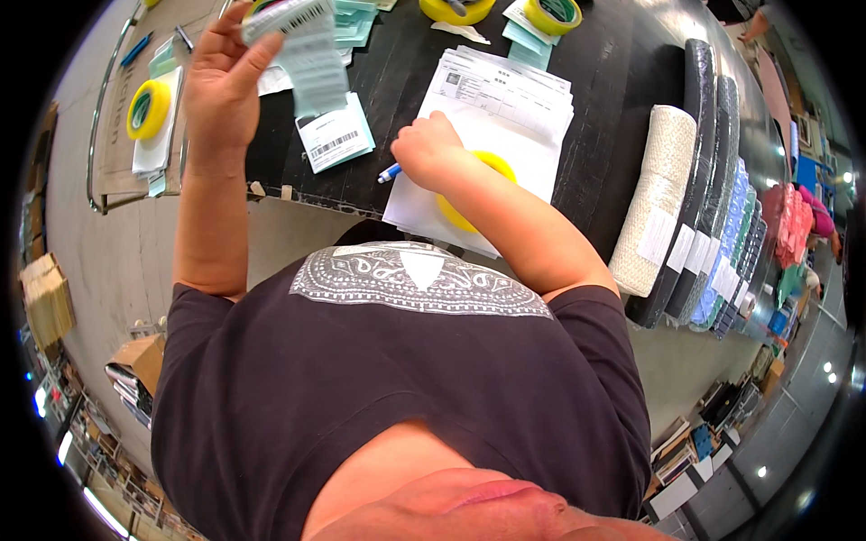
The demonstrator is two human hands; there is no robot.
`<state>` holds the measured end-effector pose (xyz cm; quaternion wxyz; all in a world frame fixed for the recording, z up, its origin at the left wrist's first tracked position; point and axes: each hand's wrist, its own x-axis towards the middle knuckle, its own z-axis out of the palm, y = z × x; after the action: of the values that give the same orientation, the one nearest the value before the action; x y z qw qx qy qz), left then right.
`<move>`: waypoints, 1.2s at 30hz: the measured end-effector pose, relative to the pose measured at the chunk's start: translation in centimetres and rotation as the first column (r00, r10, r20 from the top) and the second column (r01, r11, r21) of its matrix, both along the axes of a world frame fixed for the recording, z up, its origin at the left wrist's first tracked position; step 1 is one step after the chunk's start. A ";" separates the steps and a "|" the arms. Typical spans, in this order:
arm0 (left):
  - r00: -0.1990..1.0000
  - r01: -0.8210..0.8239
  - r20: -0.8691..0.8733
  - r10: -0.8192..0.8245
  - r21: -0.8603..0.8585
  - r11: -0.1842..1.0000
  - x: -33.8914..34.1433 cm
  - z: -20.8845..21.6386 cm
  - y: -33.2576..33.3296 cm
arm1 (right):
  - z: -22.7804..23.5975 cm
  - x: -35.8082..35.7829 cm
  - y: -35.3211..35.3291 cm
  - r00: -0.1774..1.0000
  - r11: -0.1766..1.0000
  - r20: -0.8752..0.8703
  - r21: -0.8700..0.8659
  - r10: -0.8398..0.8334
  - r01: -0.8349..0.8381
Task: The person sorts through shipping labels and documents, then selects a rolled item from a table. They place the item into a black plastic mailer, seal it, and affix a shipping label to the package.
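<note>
The left hand (221, 95) is holding the labels (315, 77) over the left side of the bench (622, 68), fingers pinching one end. The strip is trailing loosely, seemingly light, flexible and easily creased; its edges are offering the best hold. The right hand (431, 149) is clenching, apparently gripping a pen (390, 172).

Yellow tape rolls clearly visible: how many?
4 tape rolls: one on the cart, one under the right forearm, two at the picture's top. Others may be hidden or cropped.
</note>
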<state>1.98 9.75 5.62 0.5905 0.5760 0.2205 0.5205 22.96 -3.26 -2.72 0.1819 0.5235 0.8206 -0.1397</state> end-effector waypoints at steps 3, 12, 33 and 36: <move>0.996 0.036 0.077 -0.043 0.093 0.995 0.4 0.8 2.0 | -0.2 2.2 -1.0 0.964 0.918 -0.265 0.376 -0.022 0.124; 0.921 0.208 -0.161 -0.355 -0.568 0.796 8.8 -10.1 -2.6 | -2.3 12.3 -11.9 -0.176 0.266 -0.968 -0.220 -0.181 0.938; 0.836 0.126 -0.268 -0.479 -0.756 0.642 11.1 -14.0 -3.2 | -7.9 12.5 -8.4 -0.187 0.245 -0.966 -0.227 -0.178 0.943; 0.835 0.168 -0.249 -0.490 -0.732 0.660 11.0 -14.2 -3.2 | -8.8 13.1 -8.5 0.003 0.244 -0.976 -0.051 -0.219 0.969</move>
<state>12.93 6.55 -8.58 0.7830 0.4467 0.4083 0.1435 36.02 -11.78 -11.48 -0.5683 0.7159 0.3822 -0.1357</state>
